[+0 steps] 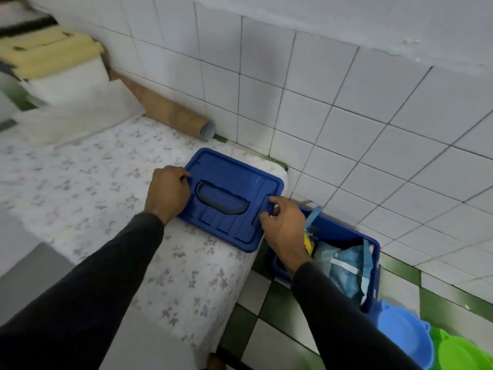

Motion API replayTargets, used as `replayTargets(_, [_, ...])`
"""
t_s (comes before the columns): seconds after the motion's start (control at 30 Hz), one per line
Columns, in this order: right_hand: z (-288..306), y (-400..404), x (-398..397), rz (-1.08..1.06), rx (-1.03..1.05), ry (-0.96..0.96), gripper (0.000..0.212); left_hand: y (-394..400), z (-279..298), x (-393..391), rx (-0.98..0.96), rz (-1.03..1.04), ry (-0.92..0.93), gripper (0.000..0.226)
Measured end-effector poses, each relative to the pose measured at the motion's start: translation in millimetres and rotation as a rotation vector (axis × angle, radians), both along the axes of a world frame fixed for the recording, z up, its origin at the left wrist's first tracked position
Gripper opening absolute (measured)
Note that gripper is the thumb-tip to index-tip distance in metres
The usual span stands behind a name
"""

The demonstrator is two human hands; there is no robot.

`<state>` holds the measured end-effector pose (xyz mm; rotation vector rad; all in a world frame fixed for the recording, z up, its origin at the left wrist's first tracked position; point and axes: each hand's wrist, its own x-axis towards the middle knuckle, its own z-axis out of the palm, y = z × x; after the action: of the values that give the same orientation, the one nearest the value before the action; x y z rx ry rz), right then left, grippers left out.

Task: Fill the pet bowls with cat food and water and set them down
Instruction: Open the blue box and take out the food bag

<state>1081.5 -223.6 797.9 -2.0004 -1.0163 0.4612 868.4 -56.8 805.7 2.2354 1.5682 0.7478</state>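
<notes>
A dark blue lid (232,180) with a black handle lies flat on the corner of a flower-patterned mattress (106,188). My left hand (168,192) grips the lid's left edge and my right hand (285,225) pinches its right front edge. To the right, on the floor, the blue storage box (373,247) stands uncovered, with a blue-patterned bag (344,265) inside. At the bottom right sit a light blue pet bowl (405,335) and a green pet bowl (464,353), both partly cut off by the frame.
A white tiled wall (346,116) runs behind everything. A brown cardboard tube (170,110) lies along the wall by the mattress. Folded white cloth (77,113) and a yellow cushion (45,52) are at the far left. The floor has green and white tiles (266,303).
</notes>
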Motion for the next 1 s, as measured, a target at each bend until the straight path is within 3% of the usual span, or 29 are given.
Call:
replayTargets(0.2, [-6.3,37.0,-32.6,0.082,-0.041,-0.055,0.022,35.5,-4.3,-32.2,-0.097,0.052,0.056,0.031])
replayTargets(0.57, [-11.7,48.8,-41.3,0.089,-0.138,-0.123,0.023,55.9,-20.2,-35.5,-0.099,-0.037,0.199,0.046])
replayTargets(0.8, [-5.5,35.0,-37.0,0.121,-0.123,-0.215,0.040,28.4,-17.5,-19.8,0.000,-0.020,0.195,0.039])
replayTargets(1.0, [-3.3,4.1,-9.8,0.047,-0.146,-0.204,0.043,-10.4,-16.0,33.5,0.062,-0.205,0.158,0.039])
